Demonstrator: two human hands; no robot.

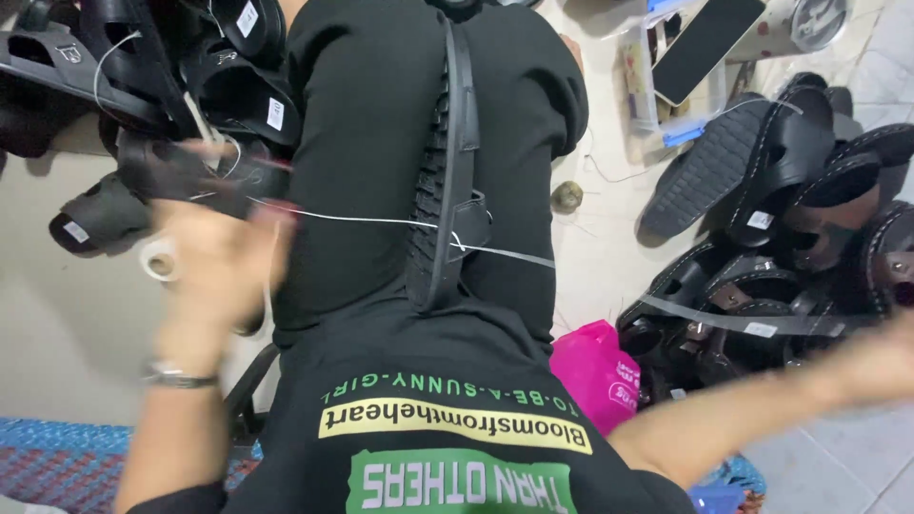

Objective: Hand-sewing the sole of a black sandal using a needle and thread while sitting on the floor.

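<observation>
Single head view, looking steeply down, close over lap (419,190) and floor (609,257).

Your left hand (214,262), blurred, pulls a white thread (371,220) taut from the black sandal (450,181) clamped between your knees, with piled black sandals (790,219) on the floor nearby.

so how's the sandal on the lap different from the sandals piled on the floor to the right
The sandal on the lap stands on its edge, gripped between the legs, with its treaded sole side showing; the piled sandals lie loose on the tiled floor, mostly with straps up.
A white thread runs from the lap sandal toward the blurred left hand; the piled ones have no thread drawn taut to them.
Both are black, strapped sandals.
</observation>
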